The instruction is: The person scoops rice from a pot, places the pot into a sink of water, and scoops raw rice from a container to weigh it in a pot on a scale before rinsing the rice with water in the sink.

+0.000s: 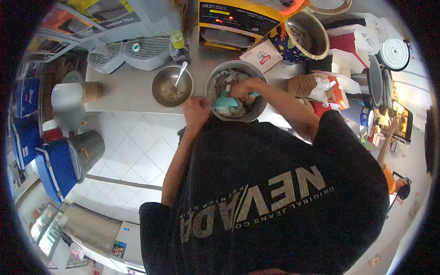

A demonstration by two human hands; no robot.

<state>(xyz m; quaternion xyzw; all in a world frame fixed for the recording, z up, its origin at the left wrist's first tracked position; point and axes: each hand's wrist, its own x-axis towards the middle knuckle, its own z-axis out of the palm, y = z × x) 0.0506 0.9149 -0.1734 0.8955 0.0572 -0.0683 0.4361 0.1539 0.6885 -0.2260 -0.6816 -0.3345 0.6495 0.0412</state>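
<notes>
The right hand (247, 88) grips the teal scoop (225, 101) in the bowl (211, 77), the left hand (197, 110) curls closed at its left, near the "NEVADA" shirt (266, 183), "GETRA" machine (238, 20) far, "GREEN TEA" panel (112, 16) far left.

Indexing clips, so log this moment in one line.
right hand: holds teal scoop in larger bowl | left hand: beside it | utensil: in smaller bowl
</notes>
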